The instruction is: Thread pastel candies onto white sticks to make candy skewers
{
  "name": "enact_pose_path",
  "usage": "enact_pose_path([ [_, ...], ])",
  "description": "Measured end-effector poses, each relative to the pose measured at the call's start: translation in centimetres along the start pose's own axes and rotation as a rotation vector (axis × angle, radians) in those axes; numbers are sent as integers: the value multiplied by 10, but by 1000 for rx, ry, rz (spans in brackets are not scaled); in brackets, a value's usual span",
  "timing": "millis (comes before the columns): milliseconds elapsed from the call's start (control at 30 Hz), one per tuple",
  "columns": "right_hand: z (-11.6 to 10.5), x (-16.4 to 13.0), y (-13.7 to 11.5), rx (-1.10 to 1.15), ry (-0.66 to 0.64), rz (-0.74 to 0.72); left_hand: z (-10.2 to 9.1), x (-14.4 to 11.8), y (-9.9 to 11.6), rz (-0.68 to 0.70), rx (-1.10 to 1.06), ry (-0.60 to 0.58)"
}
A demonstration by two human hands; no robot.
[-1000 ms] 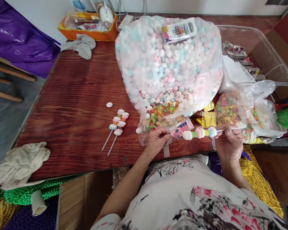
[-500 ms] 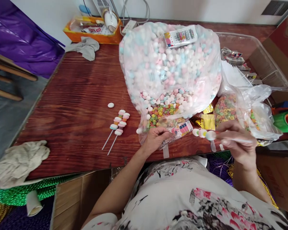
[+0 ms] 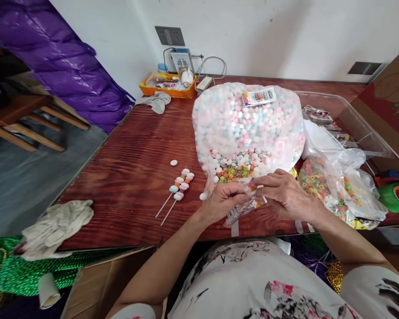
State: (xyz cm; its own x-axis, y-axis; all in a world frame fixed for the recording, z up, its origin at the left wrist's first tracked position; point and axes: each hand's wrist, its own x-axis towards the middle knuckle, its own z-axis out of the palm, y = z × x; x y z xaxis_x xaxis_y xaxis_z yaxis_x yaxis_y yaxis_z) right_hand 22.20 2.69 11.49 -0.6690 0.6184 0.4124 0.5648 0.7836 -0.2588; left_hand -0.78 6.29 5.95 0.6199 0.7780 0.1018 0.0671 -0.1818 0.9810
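Note:
My left hand (image 3: pixel 224 201) pinches a small clear printed plastic bag (image 3: pixel 241 212) near the table's front edge. My right hand (image 3: pixel 284 192) is closed at the bag's upper right end, close to the left fingertips. The marshmallow skewer it carried is mostly hidden now by fingers and film. To the left, two finished skewers (image 3: pixel 182 184) of marshmallows and coloured rings lie side by side, white sticks toward me. One loose white marshmallow (image 3: pixel 174 163) lies beyond them. Behind my hands sits a large clear bag of pastel marshmallows (image 3: pixel 249 119), with coloured cereal rings (image 3: pixel 234 173) at its open front.
A stack of printed packets (image 3: pixel 259 96) lies on the big bag. At right are a bag of coloured rings (image 3: pixel 314 179), a clear plastic bin (image 3: pixel 339 99) and green tape (image 3: pixel 394 197). An orange tray (image 3: pixel 182 92) stands at the back, a crumpled cloth (image 3: pixel 61 226) at the left corner.
My right hand has moved left with the marshmallow skewer, up to the printed bag in my left hand. The view has tilted up, showing more of the wall.

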Motion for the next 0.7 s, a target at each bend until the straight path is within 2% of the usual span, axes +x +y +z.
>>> enact_pose_path([
  [167,3,1,7,243,3,-7,4,-12,-3,73,120,-47],
  [333,7,0,9,414,-123,-45,7,-12,-20,402,540,222],
  [400,7,-2,10,459,-147,-33,7,-12,-25,477,606,274],
  [533,9,-8,12,419,-90,4,7,-16,-27,413,506,274],
  [700,13,-15,10,462,-125,18,12,-22,-32,335,366,261],
])
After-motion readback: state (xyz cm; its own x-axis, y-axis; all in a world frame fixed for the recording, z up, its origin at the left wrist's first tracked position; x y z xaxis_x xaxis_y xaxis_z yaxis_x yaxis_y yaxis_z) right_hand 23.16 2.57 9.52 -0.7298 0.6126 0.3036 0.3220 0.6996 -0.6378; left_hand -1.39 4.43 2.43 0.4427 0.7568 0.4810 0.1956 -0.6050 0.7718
